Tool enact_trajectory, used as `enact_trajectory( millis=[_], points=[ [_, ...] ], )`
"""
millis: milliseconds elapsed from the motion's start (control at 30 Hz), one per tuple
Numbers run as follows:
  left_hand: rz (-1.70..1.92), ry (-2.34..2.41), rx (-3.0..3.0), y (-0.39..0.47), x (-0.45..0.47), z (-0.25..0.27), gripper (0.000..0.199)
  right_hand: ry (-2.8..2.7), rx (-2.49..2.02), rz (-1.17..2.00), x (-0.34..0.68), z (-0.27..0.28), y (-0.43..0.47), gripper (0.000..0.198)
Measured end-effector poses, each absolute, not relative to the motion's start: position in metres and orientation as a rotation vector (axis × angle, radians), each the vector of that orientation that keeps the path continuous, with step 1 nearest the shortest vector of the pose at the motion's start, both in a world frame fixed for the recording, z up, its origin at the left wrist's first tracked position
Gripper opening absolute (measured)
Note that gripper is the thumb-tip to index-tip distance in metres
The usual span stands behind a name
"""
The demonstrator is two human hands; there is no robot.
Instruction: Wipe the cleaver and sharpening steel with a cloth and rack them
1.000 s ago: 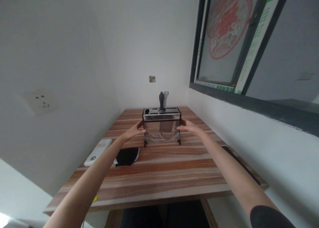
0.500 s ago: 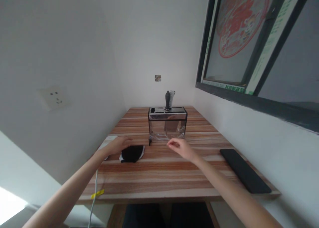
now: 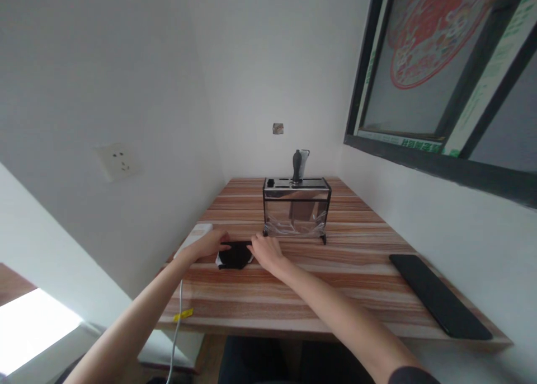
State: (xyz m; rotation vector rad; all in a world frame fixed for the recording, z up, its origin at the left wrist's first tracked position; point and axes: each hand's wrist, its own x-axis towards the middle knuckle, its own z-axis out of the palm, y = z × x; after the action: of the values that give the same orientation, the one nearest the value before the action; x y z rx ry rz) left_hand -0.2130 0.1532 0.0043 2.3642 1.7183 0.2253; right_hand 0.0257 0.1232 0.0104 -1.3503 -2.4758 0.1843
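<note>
A small black cloth with a white edge [image 3: 235, 256] lies flat on the striped wood-grain desk [image 3: 327, 294], near its left side and just in front of the clear-walled knife block.

The left hand [image 3: 208, 244] is laid on the cloth's left edge, the right hand [image 3: 265, 252] on its right edge. The cloth is thus bracketed from both sides, a hold suited to pinning it flat or to gathering it. The fingers of both hands are seen bent down onto the fabric. Whether the fabric is actually pinched between them cannot be told; nothing is lifted off the desk.

The clear-walled, black-framed knife block [image 3: 296, 209] stands upright on short feet behind the cloth, close but apart from both hands. A single black knife handle [image 3: 297, 166] rises from a slot in its top, so the blade is kept sheathed and vertical.

A white rectangular power bank [image 3: 197, 235] rests beside the left hand, partly hidden by it. A white cable [image 3: 178, 311] hangs over the near desk edge, tagged with a yellow tape strip [image 3: 183, 315].

A flat black rectangular pad [image 3: 436, 294] lies along the right wall, well apart from the hands.

A white wall socket [image 3: 118, 161] is mounted on the left wall.
</note>
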Motion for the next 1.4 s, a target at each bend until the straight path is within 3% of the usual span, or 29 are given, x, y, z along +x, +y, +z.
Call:
enact_trajectory(
  millis=[233,600,833,1133,1400],
  points=[
    [0.339,1.702,2.293,0.144,-0.209,0.006,0.017,-2.420,-1.290,0.293,0.025,0.007,0.129,0.015],
    [0.523,1.233,2.016,0.107,-0.143,0.037,0.029,-2.023,-1.006,0.844,0.104,-0.005,0.105,0.012],
    [0.580,0.863,1.835,0.103,-0.061,0.016,0.035,-1.626,-0.975,1.238,0.186,-0.009,0.092,0.035],
    [0.852,1.082,1.989,0.105,-0.004,-0.017,0.025,-1.573,-1.115,1.019,0.219,-0.021,0.101,0.032],
    [0.808,1.165,2.170,0.100,-0.007,-0.022,0.027,-1.622,-1.200,0.922,0.224,-0.032,0.100,0.035]
  ],
)
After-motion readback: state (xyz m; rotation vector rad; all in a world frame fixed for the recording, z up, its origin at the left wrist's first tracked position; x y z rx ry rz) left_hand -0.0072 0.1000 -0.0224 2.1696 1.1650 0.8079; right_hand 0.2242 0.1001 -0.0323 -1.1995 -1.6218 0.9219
